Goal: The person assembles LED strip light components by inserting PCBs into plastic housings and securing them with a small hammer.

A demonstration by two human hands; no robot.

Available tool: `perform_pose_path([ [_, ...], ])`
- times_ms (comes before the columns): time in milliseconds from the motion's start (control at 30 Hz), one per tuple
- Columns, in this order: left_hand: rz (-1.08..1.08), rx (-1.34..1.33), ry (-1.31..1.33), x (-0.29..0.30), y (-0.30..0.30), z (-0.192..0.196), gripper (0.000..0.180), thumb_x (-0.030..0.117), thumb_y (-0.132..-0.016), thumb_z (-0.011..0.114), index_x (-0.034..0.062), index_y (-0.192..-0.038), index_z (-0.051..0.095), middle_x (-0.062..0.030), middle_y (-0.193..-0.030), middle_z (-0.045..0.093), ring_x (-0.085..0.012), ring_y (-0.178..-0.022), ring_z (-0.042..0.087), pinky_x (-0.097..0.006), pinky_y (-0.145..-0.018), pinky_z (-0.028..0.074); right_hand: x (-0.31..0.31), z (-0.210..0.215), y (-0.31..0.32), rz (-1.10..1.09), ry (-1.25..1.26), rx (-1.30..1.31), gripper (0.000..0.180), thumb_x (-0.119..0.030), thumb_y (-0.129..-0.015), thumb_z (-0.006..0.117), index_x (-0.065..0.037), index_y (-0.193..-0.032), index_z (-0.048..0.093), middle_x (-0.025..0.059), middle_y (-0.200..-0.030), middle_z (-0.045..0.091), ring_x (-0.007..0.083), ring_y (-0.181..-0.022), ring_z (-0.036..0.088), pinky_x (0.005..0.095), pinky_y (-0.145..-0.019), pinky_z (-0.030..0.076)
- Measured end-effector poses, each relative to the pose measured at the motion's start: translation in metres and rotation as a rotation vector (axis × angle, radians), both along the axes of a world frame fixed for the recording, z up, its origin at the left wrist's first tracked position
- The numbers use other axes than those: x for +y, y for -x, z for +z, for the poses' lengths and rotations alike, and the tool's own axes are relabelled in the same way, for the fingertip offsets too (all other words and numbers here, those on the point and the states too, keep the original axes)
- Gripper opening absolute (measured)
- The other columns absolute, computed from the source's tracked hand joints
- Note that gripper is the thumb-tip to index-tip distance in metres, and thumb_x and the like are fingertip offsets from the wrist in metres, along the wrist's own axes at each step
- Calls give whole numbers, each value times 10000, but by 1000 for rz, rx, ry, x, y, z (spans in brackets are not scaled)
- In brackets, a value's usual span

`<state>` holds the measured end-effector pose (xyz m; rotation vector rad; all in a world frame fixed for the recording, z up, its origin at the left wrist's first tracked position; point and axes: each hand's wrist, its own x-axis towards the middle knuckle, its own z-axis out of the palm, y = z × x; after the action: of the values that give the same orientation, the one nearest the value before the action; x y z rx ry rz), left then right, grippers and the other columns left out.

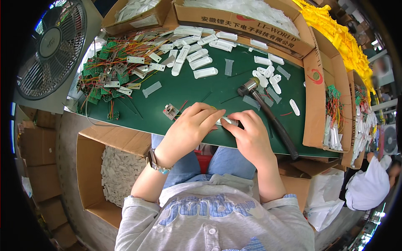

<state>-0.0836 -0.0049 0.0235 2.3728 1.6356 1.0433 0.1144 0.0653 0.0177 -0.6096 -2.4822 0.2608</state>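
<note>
Close to the green table's front edge, my left hand [194, 125] and my right hand [252, 133] meet over a small white plastic casing [226, 121]. My right thumb and fingers pinch its right end. The left hand's fingers bend over its other end and hide much of it. Beside my left hand lies a small circuit board with a metal part [170, 111], and coloured wires run from it toward that hand. A hammer [274, 119] with a black handle rests to the right of my right hand, its head pointing away from me.
A pile of wired green circuit boards [106, 75] covers the table's left. Loose white casings [205, 73] lie at the back. Cardboard boxes [247, 27] line the far and right edges. A fan [50, 46] stands left; an open box of white pieces [121, 175] sits below.
</note>
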Motion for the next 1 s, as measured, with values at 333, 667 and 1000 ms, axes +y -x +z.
perform_pose_path([
  [333, -3, -15, -52, 0, 3, -9, 340, 56, -744, 758, 25, -1078, 702, -65, -1116, 717, -281, -1079, 644, -376, -911, 557, 5, 1, -6, -236, -148, -78, 260, -75, -780, 773, -83, -1012, 656, 72, -1226, 662, 275, -1063, 598, 418, -850, 464],
  [667, 3, -55, -58, -1, 5, -11, 333, 99, -754, 773, 32, -1073, 707, -57, -1122, 717, -267, -1092, 641, -362, -934, 547, 1, 7, -11, -233, -32, -77, 268, -37, -809, 750, -51, -1028, 596, 97, -1187, 684, 290, -1006, 604, 422, -856, 479],
  [1000, -81, -147, -8, 1, 12, -11, 319, 114, -753, 791, 32, -1053, 719, -55, -1104, 728, -273, -1089, 636, -373, -936, 539, 1, 19, -15, -281, -53, -135, 255, 27, -812, 709, -26, -1049, 633, 93, -1007, 658, 277, -913, 610, 405, -782, 509],
])
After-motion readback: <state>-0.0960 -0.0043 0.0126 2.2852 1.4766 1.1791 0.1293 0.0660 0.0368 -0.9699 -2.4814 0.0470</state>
